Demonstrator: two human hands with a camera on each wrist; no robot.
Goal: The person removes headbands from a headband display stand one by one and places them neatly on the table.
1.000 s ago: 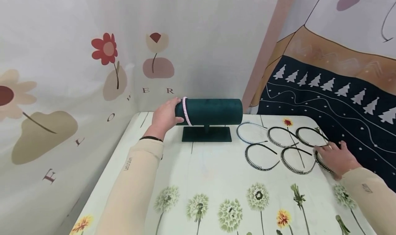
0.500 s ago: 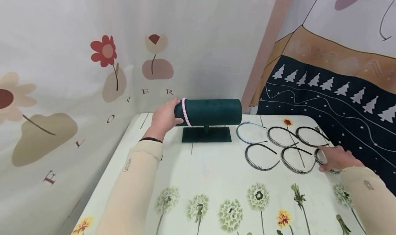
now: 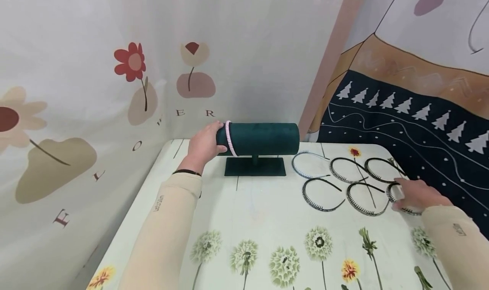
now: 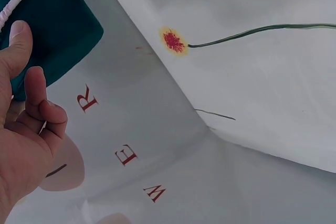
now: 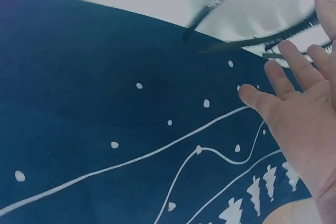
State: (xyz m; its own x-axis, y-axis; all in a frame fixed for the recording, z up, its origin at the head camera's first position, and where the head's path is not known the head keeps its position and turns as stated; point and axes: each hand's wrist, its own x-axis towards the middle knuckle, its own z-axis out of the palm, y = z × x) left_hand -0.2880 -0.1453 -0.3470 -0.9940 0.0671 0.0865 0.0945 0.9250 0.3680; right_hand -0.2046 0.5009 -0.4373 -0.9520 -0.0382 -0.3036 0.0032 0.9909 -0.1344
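My left hand (image 3: 204,143) grips the left end of a dark green velvet display roll (image 3: 263,139) on a flat base. Round that end sits a pale pink headband (image 3: 229,138), close beside the thumb in the left wrist view. At the table's right side, my right hand (image 3: 420,195) pinches a dark toothed headband (image 3: 389,192), partly hidden by the hand. In the right wrist view, the headband's two ends (image 5: 202,15) point past the table edge, and the remaining fingers (image 5: 265,103) spread out straight.
A blue headband (image 3: 302,169) and several dark toothed headbands (image 3: 353,201) lie in two rows right of the stand. The table (image 3: 252,213) has a flower-print cover. Printed curtains (image 3: 263,48) hang behind it, and a dark tree-print cloth (image 3: 382,120) borders its right edge.
My right hand has turned and drawn its thumb and fingertips together at the rightmost headband. The left hand and the roll stay in place.
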